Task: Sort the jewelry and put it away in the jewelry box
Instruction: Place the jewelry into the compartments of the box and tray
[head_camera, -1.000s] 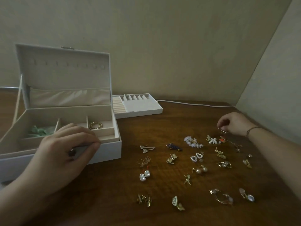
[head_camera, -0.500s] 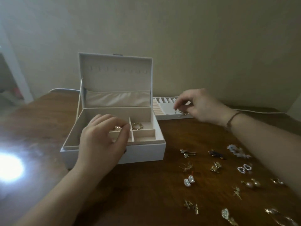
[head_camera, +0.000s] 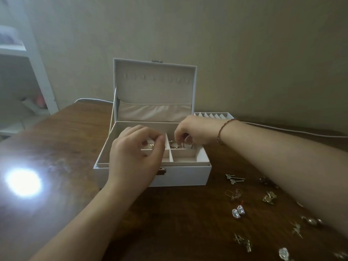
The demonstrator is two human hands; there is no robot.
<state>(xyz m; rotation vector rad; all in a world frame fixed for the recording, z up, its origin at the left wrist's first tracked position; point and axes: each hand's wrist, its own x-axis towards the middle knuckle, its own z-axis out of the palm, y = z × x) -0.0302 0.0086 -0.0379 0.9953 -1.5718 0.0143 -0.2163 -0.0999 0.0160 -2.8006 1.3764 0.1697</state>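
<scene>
Jewelry box, white rectangular, lid up (head_camera: pixel 180 175), mid-table; left hand (head_camera: pixel 134 157) apparently pinching small gold piece over left compartment; right hand (head_camera: pixel 195 132) pinching gold ring (head_camera: pixel 174 145), rear-right compartment. Risk: early release, wrong compartment

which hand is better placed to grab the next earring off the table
Right, probably: the right hand reaches in from the side where the loose earrings lie; the left hand hovers over the jewelry box, farther away.

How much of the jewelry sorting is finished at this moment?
Early stage. Some gold rings already lie in the open white jewelry box. The right hand is lowering a small piece into that compartment; the left hand hovers over the neighbouring one. Many small gold and pearl earrings wait on the dark wooden table.
</scene>
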